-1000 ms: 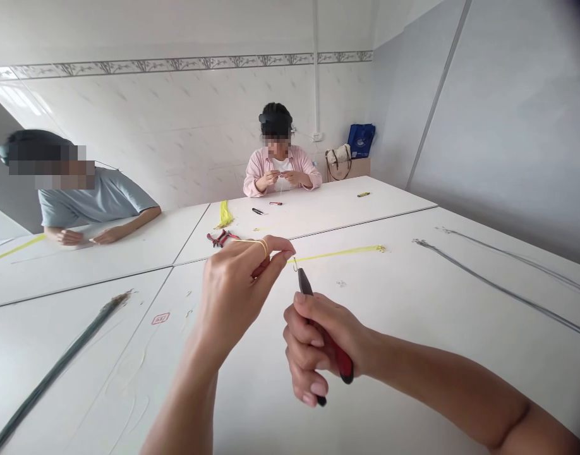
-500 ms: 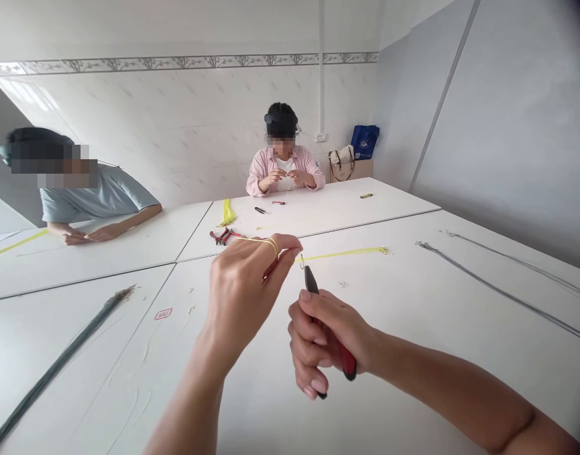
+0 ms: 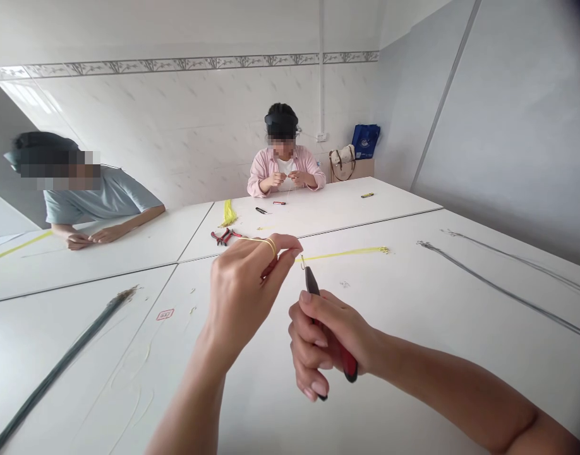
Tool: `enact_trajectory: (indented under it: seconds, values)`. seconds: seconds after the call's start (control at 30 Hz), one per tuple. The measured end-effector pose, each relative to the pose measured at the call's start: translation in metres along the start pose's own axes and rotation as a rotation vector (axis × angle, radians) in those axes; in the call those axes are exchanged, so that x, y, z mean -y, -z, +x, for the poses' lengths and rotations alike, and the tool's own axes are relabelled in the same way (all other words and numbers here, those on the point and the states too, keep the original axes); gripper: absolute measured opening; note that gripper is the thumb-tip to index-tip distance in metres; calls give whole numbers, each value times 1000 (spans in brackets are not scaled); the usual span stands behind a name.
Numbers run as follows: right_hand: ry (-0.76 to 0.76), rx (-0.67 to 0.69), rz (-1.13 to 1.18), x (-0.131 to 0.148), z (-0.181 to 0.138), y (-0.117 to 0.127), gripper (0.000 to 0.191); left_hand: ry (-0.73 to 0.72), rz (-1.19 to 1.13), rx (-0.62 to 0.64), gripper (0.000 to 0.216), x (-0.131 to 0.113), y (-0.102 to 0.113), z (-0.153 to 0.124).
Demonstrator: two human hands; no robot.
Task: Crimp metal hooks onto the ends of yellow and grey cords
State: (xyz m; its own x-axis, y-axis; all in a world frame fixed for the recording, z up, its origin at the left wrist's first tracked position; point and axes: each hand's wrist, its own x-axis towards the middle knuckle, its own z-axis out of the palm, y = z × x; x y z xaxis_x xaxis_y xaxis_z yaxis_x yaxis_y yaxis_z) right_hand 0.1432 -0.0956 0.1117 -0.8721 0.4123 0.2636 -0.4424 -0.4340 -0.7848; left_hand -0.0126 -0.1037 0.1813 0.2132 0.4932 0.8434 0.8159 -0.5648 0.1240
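White tables (image 3: 413, 303) meet in visible seams in a room with pale tiled walls (image 3: 176, 139). One co-worker (image 3: 283, 170) in a pink shirt sits across the far table, working with both hands, and another (image 3: 100, 196) in a grey-blue T-shirt leans on the table at left. Red-handled pliers (image 3: 223, 237) lie ahead, and bundles of grey wire (image 3: 498, 291) lie to the right. A thin yellow cord (image 3: 266, 243) loops over the back of the fingers of the left hand (image 3: 242, 291), held up above the table, while a yellow strand (image 3: 342, 253) stretches away to the right (whether it joins that loop is hard to tell). The left hand is curled narrow, fingertips bunched. The right hand (image 3: 328, 341) is closed around a red-handled hook tool (image 3: 347, 363), its small metal hook just beside the left fingertips.
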Motion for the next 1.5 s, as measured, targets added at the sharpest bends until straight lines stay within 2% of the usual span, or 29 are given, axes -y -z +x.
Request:
enact_trajectory:
  seconds: [0.07,0.23,0.4,0.5,0.67,0.9,1.0,1.23,1.4,1.5]
  values:
    - [2,17,-3,0,0,0,55,13,-9,-8,16,0,0,-1]
    - [5,20,-42,0,1,0,56,40,-72,78,14,4,3,-2]
    - [3,4,-30,1,0,0,54,56,-25,6,16,6,-1,-2]
    - [4,-15,-75,3,0,2,55,123,-139,77,14,7,1,-1]
    - [-78,-79,-179,11,-1,8,56,223,-255,179,12,10,9,2]
    - [-92,-109,-308,19,-2,9,56,240,-205,170,14,10,12,2]
    - [-21,-137,-355,21,0,10,55,237,-165,133,15,10,12,3]
    - [242,-336,-428,24,4,10,44,201,-197,112,15,9,8,2]
    - [354,-416,-398,24,6,10,25,150,-220,144,10,6,-4,1]
    - [380,-490,-387,26,8,11,25,150,-250,203,13,6,-9,2]
